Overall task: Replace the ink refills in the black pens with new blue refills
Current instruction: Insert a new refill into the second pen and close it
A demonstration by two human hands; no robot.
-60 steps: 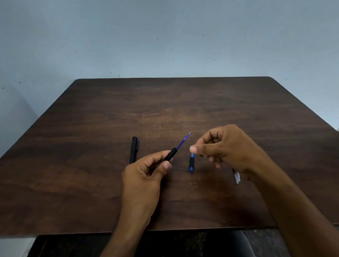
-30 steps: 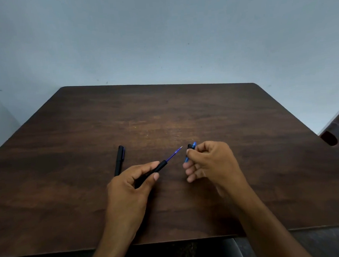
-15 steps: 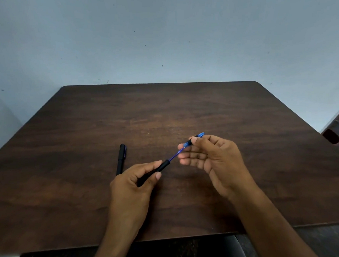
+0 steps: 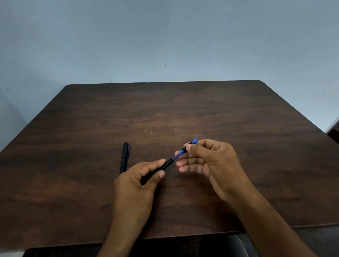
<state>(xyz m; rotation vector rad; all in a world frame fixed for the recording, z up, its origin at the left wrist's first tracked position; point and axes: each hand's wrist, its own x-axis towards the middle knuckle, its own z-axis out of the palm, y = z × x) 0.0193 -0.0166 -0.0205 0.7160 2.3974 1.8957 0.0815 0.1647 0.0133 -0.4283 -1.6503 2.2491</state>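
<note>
At the centre of the dark wooden table (image 4: 234,124), slightly toward 6 o'clock, both hands work on one pen above the tabletop. Left hand (image 4: 136,187): fingers and thumb are curled round the black pen barrel (image 4: 159,169), gripping it firmly; the barrel's open end projects out of the fist toward 1 o'clock. Blue refill (image 4: 176,157): a short stretch of it shows emerging from the barrel's open end, continuing on the same line toward 1 o'clock. Right hand (image 4: 212,163): thumb and forefinger pinch the pen tip section (image 4: 190,144), a small piece black at its near end and blue at its far end, which sits over the refill's outer end. The remaining three fingers of that hand are loosely extended below the pinch and touch nothing that can be made out. The tip section stands apart from the barrel, with the exposed refill between them; barrel, refill and tip section lie in one straight line. Whether the tip section is threaded on the refill or merely touching it cannot be determined.

Second black pen (image 4: 124,157): it lies flat on the table at 10 o'clock from the left hand, just beside the knuckles, untouched, its length running roughly from 12 to 6 o'clock.

Behind the table at 12 o'clock stands a pale blue wall (image 4: 159,33).
</note>
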